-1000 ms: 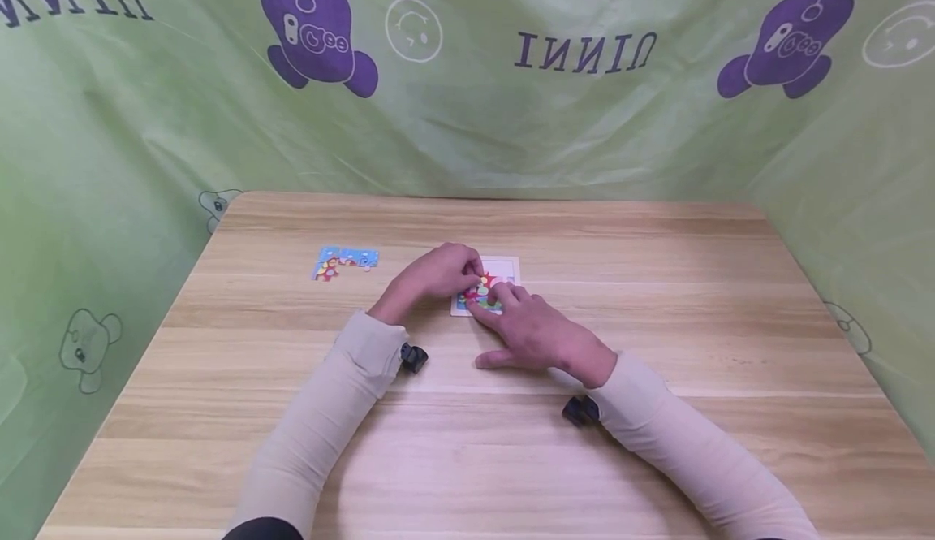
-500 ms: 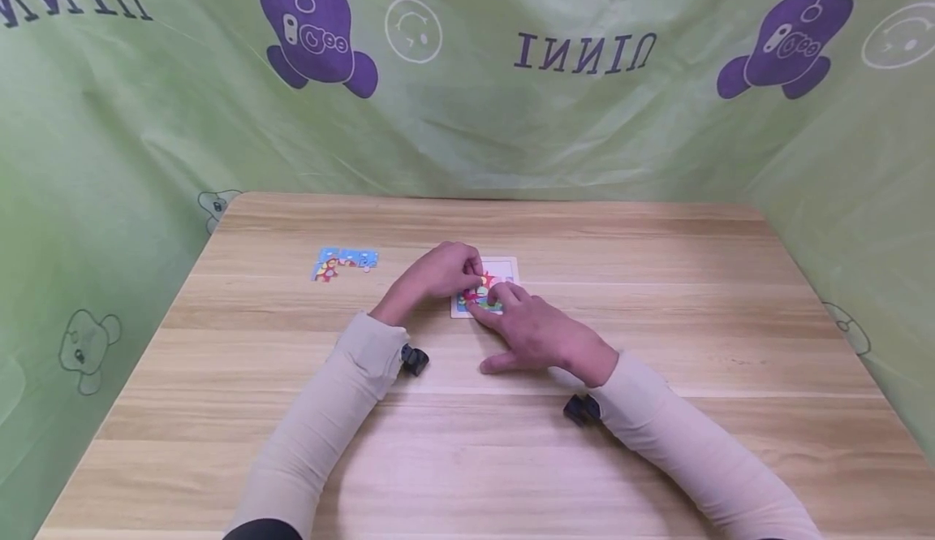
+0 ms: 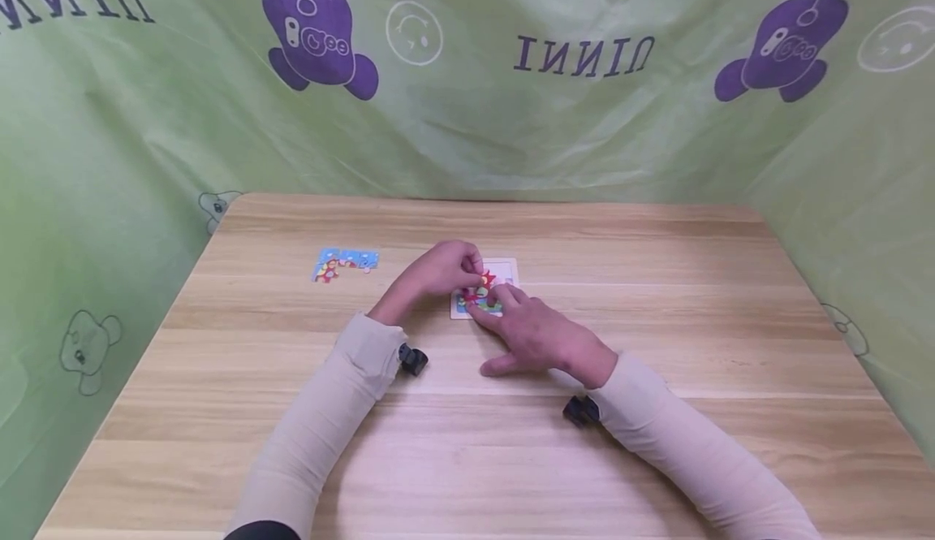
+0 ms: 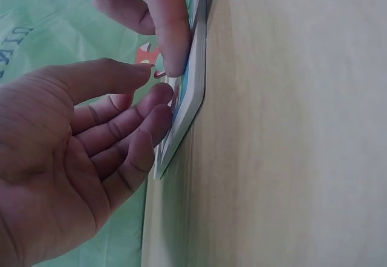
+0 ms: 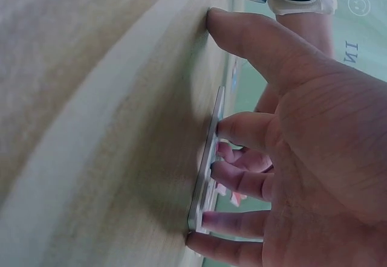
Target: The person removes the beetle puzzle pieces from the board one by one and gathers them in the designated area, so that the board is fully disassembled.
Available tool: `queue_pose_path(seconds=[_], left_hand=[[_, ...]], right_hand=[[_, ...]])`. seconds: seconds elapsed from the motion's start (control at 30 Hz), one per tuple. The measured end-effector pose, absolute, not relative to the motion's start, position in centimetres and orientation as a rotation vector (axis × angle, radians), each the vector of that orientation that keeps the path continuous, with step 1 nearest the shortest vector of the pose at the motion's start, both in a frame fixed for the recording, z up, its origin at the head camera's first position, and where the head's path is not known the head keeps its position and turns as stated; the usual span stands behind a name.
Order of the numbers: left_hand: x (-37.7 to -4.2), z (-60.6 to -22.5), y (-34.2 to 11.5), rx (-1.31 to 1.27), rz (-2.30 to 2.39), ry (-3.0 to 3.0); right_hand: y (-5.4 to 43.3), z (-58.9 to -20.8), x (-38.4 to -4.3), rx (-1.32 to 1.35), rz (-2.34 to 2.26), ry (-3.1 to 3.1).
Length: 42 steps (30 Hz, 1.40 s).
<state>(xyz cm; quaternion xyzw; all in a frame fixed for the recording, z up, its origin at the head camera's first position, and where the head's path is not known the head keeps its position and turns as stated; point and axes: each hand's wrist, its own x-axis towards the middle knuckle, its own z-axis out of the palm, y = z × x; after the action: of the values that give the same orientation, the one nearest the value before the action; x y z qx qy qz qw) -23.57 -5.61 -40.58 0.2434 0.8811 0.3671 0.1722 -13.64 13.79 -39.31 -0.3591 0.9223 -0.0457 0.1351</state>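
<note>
A small jigsaw puzzle in a pale frame [image 3: 511, 265] lies on the table, partly filled with colourful pieces and hidden in part by both hands. My left hand [image 3: 445, 268] is at its left side and pinches a red puzzle piece [image 4: 147, 55] between thumb and index finger, tilted up from the board. From the near right, my right hand [image 3: 536, 330] rests its fingertips on the puzzle. Its fingers are extended and spread in the right wrist view, and its thumb [image 5: 242, 31] touches the table.
Several joined blue, red and yellow puzzle pieces [image 3: 346, 257] lie on the wooden table [image 3: 657, 280] left of the frame. A green printed cloth [image 3: 467, 134] hangs behind the table and along its sides. Black wrist cameras [image 3: 412, 359] sit at both cuffs.
The red piece in my left hand has tilted up, so more of its red shows above the board. My right thumb has shifted slightly right; otherwise both hands stay almost in place.
</note>
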Motion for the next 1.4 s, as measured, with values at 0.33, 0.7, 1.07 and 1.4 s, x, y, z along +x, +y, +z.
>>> queue_pose_path(seconds=[0.33, 0.7, 1.07, 1.4], left_hand=[[-24.0, -40.9, -7.2, 0.61, 1.257, 2.411], [-24.1, -40.5, -8.9, 0.622, 1.24, 2.451], [-23.6, -39.9, -12.4, 0.566, 1.246, 2.514], [-23.4, -39.6, -15.6, 0.558, 1.231, 2.573]], right_hand=[[13.7, -39.5, -13.6, -1.067, -0.114, 2.688], [13.7, -39.5, -13.7, -1.041, -0.106, 2.687], [13.9, -39.6, -13.7, -1.039, -0.117, 2.692], [13.7, -39.7, -13.7, -1.025, -0.131, 2.679]])
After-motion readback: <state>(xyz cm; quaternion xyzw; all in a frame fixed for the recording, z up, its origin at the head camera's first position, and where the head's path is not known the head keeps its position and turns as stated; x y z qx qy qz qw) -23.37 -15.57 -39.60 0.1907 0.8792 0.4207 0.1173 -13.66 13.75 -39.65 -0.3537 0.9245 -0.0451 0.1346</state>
